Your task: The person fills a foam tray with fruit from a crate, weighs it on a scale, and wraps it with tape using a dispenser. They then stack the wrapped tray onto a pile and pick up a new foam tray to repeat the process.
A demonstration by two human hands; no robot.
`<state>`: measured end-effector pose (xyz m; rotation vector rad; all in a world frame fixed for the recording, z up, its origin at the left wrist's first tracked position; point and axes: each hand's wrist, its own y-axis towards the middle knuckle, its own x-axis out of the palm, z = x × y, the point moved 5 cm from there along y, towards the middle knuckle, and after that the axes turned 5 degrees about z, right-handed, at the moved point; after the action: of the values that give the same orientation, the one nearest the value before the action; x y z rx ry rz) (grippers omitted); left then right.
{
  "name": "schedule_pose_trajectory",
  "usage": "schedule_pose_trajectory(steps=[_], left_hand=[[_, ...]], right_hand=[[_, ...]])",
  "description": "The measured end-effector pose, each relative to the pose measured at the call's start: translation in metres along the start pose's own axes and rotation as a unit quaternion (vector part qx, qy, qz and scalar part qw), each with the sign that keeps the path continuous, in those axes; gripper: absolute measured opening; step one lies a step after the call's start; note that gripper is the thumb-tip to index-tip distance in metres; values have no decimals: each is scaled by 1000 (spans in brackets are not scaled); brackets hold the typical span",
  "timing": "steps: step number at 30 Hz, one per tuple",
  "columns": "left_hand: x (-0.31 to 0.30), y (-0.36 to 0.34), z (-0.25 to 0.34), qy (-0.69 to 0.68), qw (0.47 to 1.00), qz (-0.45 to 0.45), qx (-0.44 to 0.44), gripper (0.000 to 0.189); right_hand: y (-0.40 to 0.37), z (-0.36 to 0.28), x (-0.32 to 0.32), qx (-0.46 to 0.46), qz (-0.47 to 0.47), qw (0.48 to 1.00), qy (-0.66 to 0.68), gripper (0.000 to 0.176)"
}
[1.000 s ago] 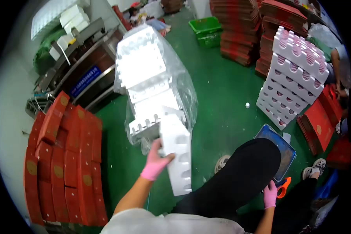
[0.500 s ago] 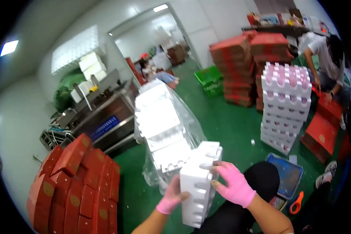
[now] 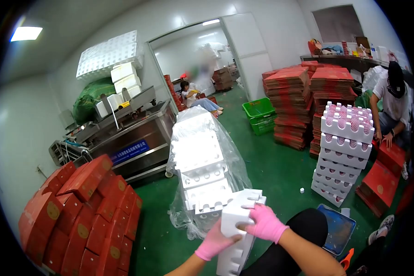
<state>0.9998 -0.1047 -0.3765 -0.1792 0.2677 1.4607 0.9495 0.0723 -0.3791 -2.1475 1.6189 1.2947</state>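
A white foam tray with scalloped notches along its edges is held tilted up on end in front of me. My left hand, in a pink glove with bare fingertips, grips its lower left side, thumb across the face. On the notched right edge, my right hand, gloved the same way, has its fingers closed over the rim. Just beyond the tray stands a stack of white foam trays inside a clear plastic bag. The lower end of the held tray runs down beside my dark-clothed knee.
Red cartons are piled at left. Foam trays with pink-netted contents stand stacked at right, near a crouching person handling red cardboard. A blue tray and orange-handled tool lie on the floor. A green crate sits farther back.
My view has shifted, so the surroundings sit differently in frame. Both hands still hold the foam tray; my right-hand fingers, more spread before, are now closer around its notched edge.
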Motion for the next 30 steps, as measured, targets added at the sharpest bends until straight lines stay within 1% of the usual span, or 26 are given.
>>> schedule_pose_trajectory(steps=[1, 2, 3, 5, 6, 7, 8, 9, 10, 11, 12, 13, 14, 15, 16, 17, 19, 20, 21, 22, 23, 25, 26, 27, 29, 30], left_hand=[[6, -2, 7, 77, 997, 7, -1, 78], [10, -4, 9, 121, 991, 37, 54, 83], [11, -7, 12, 188, 974, 70, 107, 80], [15, -15, 17, 320, 915, 131, 205, 75], [9, -8, 2, 300, 923, 115, 211, 67], [-7, 8, -29, 167, 975, 73, 127, 62], [-23, 22, -54, 29, 998, 30, 38, 58], [-45, 31, -58, -42, 993, 100, -52, 50], [-77, 40, -66, -143, 981, 118, -52, 42], [-122, 56, -95, -86, 984, 142, -71, 41], [-154, 61, -97, -200, 965, 152, -71, 43], [-194, 69, -107, -252, 952, 174, -27, 44], [-229, 78, -103, -286, 946, 153, 15, 46], [-224, 64, -50, -340, 928, 148, 31, 48], [-249, 67, -40, -311, 935, 161, 54, 52], [-274, 63, -27, -147, 953, 252, 77, 50], [-256, 66, 18, -102, 974, 171, 110, 55], [-229, 64, 42, -129, 984, 62, 102, 55], [-194, 58, 67, -154, 983, -46, 92, 55], [-159, 50, 94, -37, 983, -92, 156, 53], [-121, 40, 114, 82, 963, -137, 217, 51], [-61, 21, 134, 73, 940, -226, 246, 49], [-57, 19, 157, 99, 925, -213, 299, 44], [-66, 21, 158, 52, 942, -80, 320, 40], [-100, 44, 149, -9, 944, 78, 320, 44], [-112, 47, 144, -131, 926, 136, 327, 46]], right_hand=[[-4, -1, 0, 12, 36, 999, 4, 75], [-9, 1, -2, 47, 26, 999, -4, 76], [-14, 4, -2, 84, 16, 996, -12, 77], [-18, 12, 6, 61, 4, 998, -20, 77], [-20, 15, 9, 51, 0, 998, -24, 76], [-23, 18, 9, 43, -5, 999, -26, 75], [-25, 20, 8, 35, -10, 999, -30, 74], [-28, 22, 6, 25, -18, 999, -34, 73], [-31, 28, 2, 74, -37, 996, -21, 71], [-34, 29, -3, 110, -41, 993, 30, 70], [-37, 28, -4, 98, -38, 992, 67, 69], [-39, 27, -4, 86, -32, 990, 104, 68], [-40, 23, -1, 64, -59, 992, 90, 68], [-42, 19, 4, 42, -88, 992, 75, 67], [-45, 14, 10, 22, -117, 991, 60, 67], [-46, 11, 24, -5, -122, 992, 25, 62], [-48, -7, 42, -13, -154, 987, -35, 54], [-50, -15, 52, -15, -172, 983, -64, 47], [-53, -21, 62, -43, -141, 986, -80, 45], [-52, -27, 69, -17, -156, 984, -83, 45], [-50, -33, 75, 9, -170, 982, -86, 44], [-56, -36, 87, 79, -234, 967, -57, 46], [-59, -37, 96, 63, -230, 969, -68, 52], [-62, -37, 97, 28, -188, 981, -47, 56], [-75, -41, 89, -24, -96, 995, 0, 66], [-83, -38, 82, -60, -1, 997, 38, 76]])
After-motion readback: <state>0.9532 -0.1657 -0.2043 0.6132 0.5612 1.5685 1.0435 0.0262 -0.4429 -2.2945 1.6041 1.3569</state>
